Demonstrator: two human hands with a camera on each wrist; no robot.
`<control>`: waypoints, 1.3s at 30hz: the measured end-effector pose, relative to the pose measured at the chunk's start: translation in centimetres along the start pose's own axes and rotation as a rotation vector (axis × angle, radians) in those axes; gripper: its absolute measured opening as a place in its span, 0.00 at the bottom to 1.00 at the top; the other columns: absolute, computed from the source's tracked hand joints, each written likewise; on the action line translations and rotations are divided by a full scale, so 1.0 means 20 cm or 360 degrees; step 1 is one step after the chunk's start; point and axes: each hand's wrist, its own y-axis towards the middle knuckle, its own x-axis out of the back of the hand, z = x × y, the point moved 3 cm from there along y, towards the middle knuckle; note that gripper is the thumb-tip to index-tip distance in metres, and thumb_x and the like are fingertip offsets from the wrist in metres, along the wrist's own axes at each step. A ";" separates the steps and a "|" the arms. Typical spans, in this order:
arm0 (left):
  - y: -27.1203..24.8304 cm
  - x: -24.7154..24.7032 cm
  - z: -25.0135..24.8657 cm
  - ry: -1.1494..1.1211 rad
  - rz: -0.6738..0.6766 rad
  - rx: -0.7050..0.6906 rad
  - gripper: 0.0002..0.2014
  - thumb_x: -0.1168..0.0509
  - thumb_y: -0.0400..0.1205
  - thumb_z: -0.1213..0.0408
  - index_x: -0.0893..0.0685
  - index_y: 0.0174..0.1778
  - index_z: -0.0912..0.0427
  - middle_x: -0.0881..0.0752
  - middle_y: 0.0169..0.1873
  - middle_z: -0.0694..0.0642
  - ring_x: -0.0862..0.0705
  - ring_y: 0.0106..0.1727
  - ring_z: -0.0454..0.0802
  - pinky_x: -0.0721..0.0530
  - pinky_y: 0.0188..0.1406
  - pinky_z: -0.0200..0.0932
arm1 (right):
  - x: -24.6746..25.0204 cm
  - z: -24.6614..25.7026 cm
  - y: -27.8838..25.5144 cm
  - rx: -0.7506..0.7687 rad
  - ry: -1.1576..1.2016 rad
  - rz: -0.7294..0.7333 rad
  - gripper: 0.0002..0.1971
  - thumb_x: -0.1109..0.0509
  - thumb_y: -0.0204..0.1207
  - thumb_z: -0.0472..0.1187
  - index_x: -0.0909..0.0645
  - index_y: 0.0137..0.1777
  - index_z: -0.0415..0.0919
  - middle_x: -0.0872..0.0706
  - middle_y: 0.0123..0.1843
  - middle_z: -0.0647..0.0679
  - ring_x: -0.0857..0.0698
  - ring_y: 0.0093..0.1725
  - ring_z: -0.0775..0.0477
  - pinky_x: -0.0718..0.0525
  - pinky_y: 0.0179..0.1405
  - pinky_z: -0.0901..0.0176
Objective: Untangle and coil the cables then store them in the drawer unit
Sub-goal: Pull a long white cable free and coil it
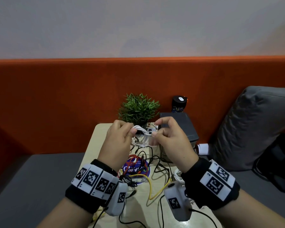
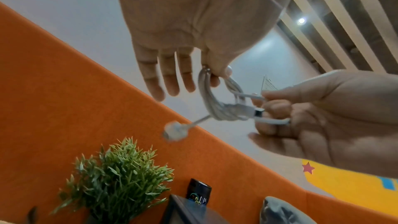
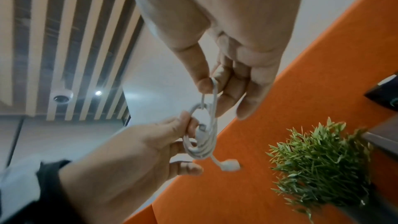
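Both hands are up off the table (image 1: 95,140), working one white cable (image 1: 141,131) in the air above its far edge.

Left hand (image 1: 120,137): thumb and index finger pinch the bundled loops at one side of the coil, the other three fingers hang straight and idle. Reads as an anchor grip that keeps the turns stacked so they don't spring apart.

Right hand (image 1: 169,137): thumb and index finger pinch a strand at the opposite side, the remaining fingers curl loosely under it. In the left wrist view a plug (image 2: 257,113) sits right at those fingertips, so I judge this hand is feeding the tail end round or through the coil to lock it.

A second plug (image 3: 230,164) dangles free below the coil on a short lead. That end hangs unsecured and could snag.

Remaining cables (image 1: 143,168), red, black and yellow, lie knotted across the middle of the table toward its near edge, plus another white bundle (image 1: 177,176) at the right edge. These look untouched, so the task is early.

Dark drawer unit (image 1: 179,129) stands at the far right corner, just beside the right hand. Can't tell if any drawer is open. Potted plant (image 1: 138,109) at the far edge behind the coil, dark can (image 1: 179,104) behind the unit.
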 end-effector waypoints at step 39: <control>-0.01 -0.03 0.06 0.0060 0.0097 -0.0062 0.08 0.39 0.84 0.61 0.16 0.47 0.58 0.25 0.41 0.45 0.25 0.38 0.43 0.34 0.34 0.31 | -0.04 -0.26 -0.02 -0.0476 0.0320 0.0381 0.04 0.37 0.82 0.29 0.22 0.51 0.37 0.14 0.32 0.43 0.20 0.29 0.47 0.20 0.28 0.57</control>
